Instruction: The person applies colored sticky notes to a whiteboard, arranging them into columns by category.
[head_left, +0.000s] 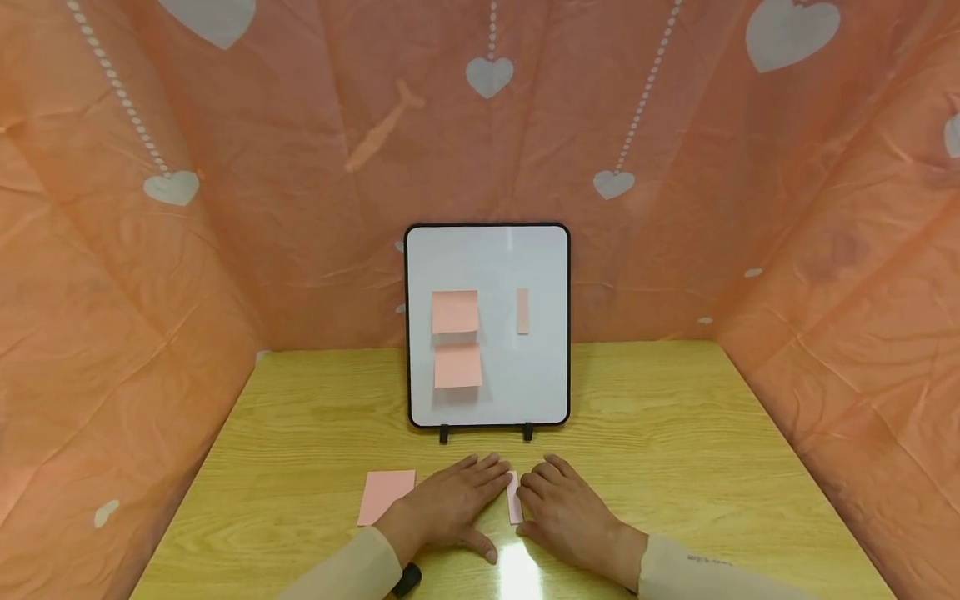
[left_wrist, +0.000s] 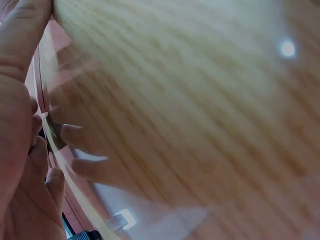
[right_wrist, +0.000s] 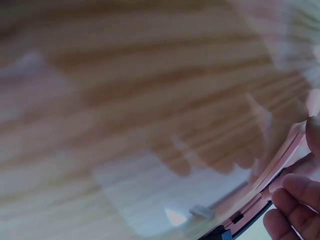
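A narrow pale pink paper strip (head_left: pixel 513 498) lies on the table between the two hands. From the left, my left hand (head_left: pixel 453 500) lies palm down with its fingers extended, their tips at the strip's upper left edge and the thumb apart. My right hand (head_left: pixel 566 512) is at the strip's right side, its fingers loosely bent and the fingertips next to the paper's edge. In the right wrist view, loosely bent fingers (right_wrist: pixel 295 205) show at the lower right. A square pink sticky note (head_left: pixel 386 496) lies left of the left hand, partly covered by it.
A black-framed whiteboard (head_left: pixel 487 250) stands upright behind the hands on small black feet. On it are an upper pink note (head_left: pixel 455 312), a lower pink note (head_left: pixel 457 367) and a thin pink strip (head_left: pixel 522 312). Orange fabric (head_left: pixel 300 208) surrounds the wooden table (head_left: pixel 675 433).
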